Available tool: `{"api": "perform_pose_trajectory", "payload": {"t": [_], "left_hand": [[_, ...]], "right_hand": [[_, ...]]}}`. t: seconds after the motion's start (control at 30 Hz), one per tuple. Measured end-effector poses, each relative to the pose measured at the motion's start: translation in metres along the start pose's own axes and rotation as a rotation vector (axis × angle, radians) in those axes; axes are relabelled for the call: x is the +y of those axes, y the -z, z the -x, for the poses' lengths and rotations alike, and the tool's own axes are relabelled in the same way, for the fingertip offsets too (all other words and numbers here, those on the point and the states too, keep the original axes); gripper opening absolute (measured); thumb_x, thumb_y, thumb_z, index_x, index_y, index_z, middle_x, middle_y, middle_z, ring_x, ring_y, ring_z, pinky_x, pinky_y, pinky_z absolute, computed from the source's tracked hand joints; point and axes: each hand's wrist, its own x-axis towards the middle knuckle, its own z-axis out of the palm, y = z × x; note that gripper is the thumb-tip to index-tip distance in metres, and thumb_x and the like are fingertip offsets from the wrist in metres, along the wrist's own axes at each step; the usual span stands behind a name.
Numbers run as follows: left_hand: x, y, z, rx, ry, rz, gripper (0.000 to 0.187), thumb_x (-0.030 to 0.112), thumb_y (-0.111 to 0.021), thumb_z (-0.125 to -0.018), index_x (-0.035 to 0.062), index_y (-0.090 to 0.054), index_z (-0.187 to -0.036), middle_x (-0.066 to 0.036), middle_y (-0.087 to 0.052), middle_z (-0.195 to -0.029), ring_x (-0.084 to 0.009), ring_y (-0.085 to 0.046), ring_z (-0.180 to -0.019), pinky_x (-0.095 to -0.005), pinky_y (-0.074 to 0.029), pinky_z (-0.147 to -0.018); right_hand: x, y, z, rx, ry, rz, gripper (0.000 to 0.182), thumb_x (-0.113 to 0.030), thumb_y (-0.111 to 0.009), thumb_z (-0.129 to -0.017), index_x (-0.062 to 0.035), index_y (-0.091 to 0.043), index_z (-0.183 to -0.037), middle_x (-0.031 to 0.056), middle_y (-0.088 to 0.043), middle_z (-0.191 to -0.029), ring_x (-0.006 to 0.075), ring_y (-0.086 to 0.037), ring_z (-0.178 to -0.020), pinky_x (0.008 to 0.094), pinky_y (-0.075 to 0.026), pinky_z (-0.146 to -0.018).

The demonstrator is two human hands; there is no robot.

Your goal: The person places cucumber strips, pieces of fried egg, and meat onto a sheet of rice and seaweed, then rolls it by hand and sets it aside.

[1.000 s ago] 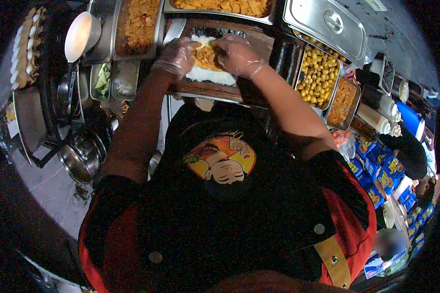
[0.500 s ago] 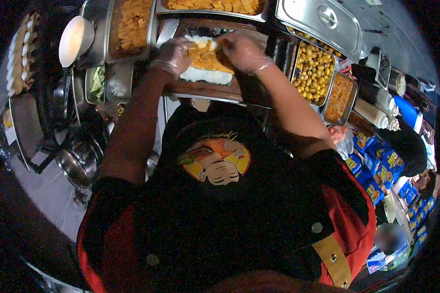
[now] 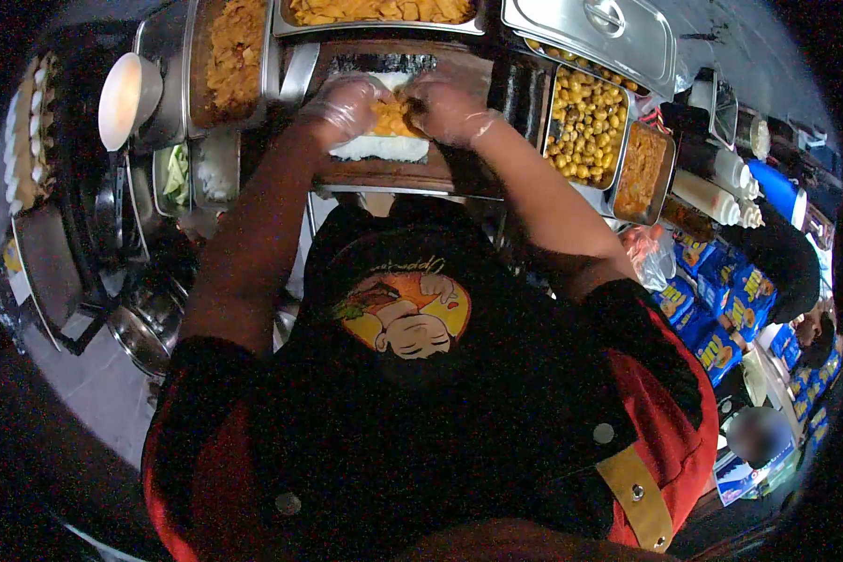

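A white rectangular layer, perhaps rice [image 3: 380, 148], lies on a board [image 3: 347, 174] at the top centre, with an orange filling [image 3: 391, 116] along its middle. My left hand [image 3: 352, 105], in a clear plastic glove, has its fingers bent onto the left end of the filling. At the right end my right hand [image 3: 443, 107], gloved too, curls its fingers down onto the filling. Both hands' fingertips are partly hidden, so what they pinch is hard to make out.
Trays of orange food [image 3: 229, 66] and small yellow-brown balls [image 3: 585, 126] flank the board. A white-bowled pan [image 3: 129, 101] and eggs [image 3: 37, 131] are at left. At right are a metal lid [image 3: 598, 33], squeeze bottles [image 3: 707, 195], blue packets [image 3: 712, 290] and another person's dark sleeve [image 3: 782, 272].
The whole view has shifted slightly. My left hand has moved inward over the filling, closer to my right hand, and less of the filling shows between them.
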Motion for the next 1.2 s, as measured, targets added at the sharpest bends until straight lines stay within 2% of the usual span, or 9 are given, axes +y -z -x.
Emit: {"api": "perform_pose_trajectory", "payload": {"t": [0.13,0.23,0.43,0.53,0.6,0.8,0.93,1.0,1.2], "left_hand": [[-0.052,-0.041,-0.006,-0.012,-0.059,0.462,0.039,0.013,-0.074,-0.087,0.0089,-0.075,-0.126,-0.017,-0.074,-0.124,-0.0335,-0.069,-0.118,-0.0428,-0.052,-0.109],[-0.057,-0.044,-0.005,0.236,-0.171,0.414,0.036,0.012,-0.074,-0.088,0.0088,-0.076,-0.124,-0.016,-0.073,-0.125,-0.0318,-0.068,-0.12,-0.0432,-0.052,-0.11],[0.008,0.017,0.006,-0.044,-0.069,-0.179,0.039,0.011,-0.073,-0.089,0.0087,-0.074,-0.127,-0.017,-0.072,-0.127,-0.031,-0.067,-0.123,-0.0432,-0.052,-0.11],[-0.014,-0.003,-0.006,-0.053,-0.078,-0.055,0.04,0.011,-0.073,-0.088,0.0093,-0.073,-0.128,-0.017,-0.072,-0.127,-0.0312,-0.067,-0.124,-0.0433,-0.053,-0.109],[-0.047,-0.032,-0.012,-0.001,-0.092,0.58,0.04,0.011,-0.072,-0.088,0.0098,-0.073,-0.128,-0.016,-0.073,-0.124,-0.0313,-0.068,-0.124,-0.0435,-0.053,-0.11],[-0.082,-0.013,0.001,0.118,-0.126,-0.104,0.044,0.017,-0.076,-0.087,0.0142,-0.073,-0.131,-0.015,-0.074,-0.125,-0.0317,-0.068,-0.123,-0.0417,-0.054,-0.108],[-0.084,-0.024,-0.001,0.023,-0.151,-0.16,0.043,0.019,-0.08,-0.084,0.0168,-0.075,-0.127,-0.012,-0.074,-0.121,-0.0326,-0.069,-0.117,-0.0419,-0.056,-0.104],[-0.067,-0.024,0.009,0.131,-0.053,0.145,0.036,0.019,-0.081,-0.083,0.0173,-0.079,-0.119,-0.01,-0.075,-0.113,-0.0335,-0.07,-0.11,-0.0436,-0.057,-0.1],[-0.046,-0.008,0.014,0.2,-0.085,0.022,0.027,0.016,-0.081,-0.081,0.0156,-0.081,-0.109,-0.01,-0.074,-0.109,-0.0335,-0.07,-0.106,-0.0447,-0.057,-0.098]], "right_hand": [[0.006,-0.001,0.004,-0.069,-0.107,-0.278,0.053,-0.021,-0.073,-0.088,-0.0076,-0.066,-0.138,0.0196,-0.069,-0.129,0.0405,-0.064,-0.119,0.0466,-0.05,-0.107],[0.007,-0.001,0.007,-0.066,-0.135,-0.223,0.055,-0.025,-0.072,-0.09,-0.0069,-0.065,-0.141,0.0232,-0.068,-0.13,0.0425,-0.063,-0.119,0.0466,-0.049,-0.109],[0.002,-0.014,0.002,0.02,-0.073,-0.133,0.058,-0.041,-0.071,-0.094,-0.0071,-0.066,-0.14,0.0223,-0.068,-0.128,0.04,-0.061,-0.124,0.0458,-0.048,-0.11],[-0.007,0.004,0.0,-0.088,-0.066,-0.025,0.058,-0.046,-0.073,-0.092,-0.0071,-0.069,-0.135,0.0202,-0.069,-0.127,0.038,-0.061,-0.125,0.0447,-0.048,-0.111],[-0.006,-0.005,0.0,-0.018,-0.064,-0.053,0.056,-0.047,-0.073,-0.092,-0.0071,-0.071,-0.132,0.019,-0.07,-0.124,0.0373,-0.062,-0.124,0.0451,-0.048,-0.11],[-0.026,-0.014,-0.007,0.176,0.001,-0.058,0.046,-0.045,-0.073,-0.092,-0.0092,-0.076,-0.12,0.0145,-0.071,-0.116,0.0358,-0.064,-0.118,0.0481,-0.049,-0.106],[-0.034,-0.032,-0.031,0.114,-0.047,0.009,0.038,-0.039,-0.073,-0.092,-0.011,-0.077,-0.116,0.012,-0.072,-0.117,0.0354,-0.065,-0.118,0.0487,-0.047,-0.108],[-0.023,-0.048,-0.04,0.164,-0.009,0.024,0.035,-0.04,-0.073,-0.089,-0.0142,-0.079,-0.112,0.0129,-0.073,-0.113,0.036,-0.066,-0.115,0.0518,-0.05,-0.101],[-0.009,-0.034,-0.02,0.244,0.032,-0.044,0.029,-0.041,-0.07,-0.087,-0.0181,-0.08,-0.103,0.0158,-0.073,-0.111,0.04,-0.068,-0.11,0.0575,-0.053,-0.093]]}}
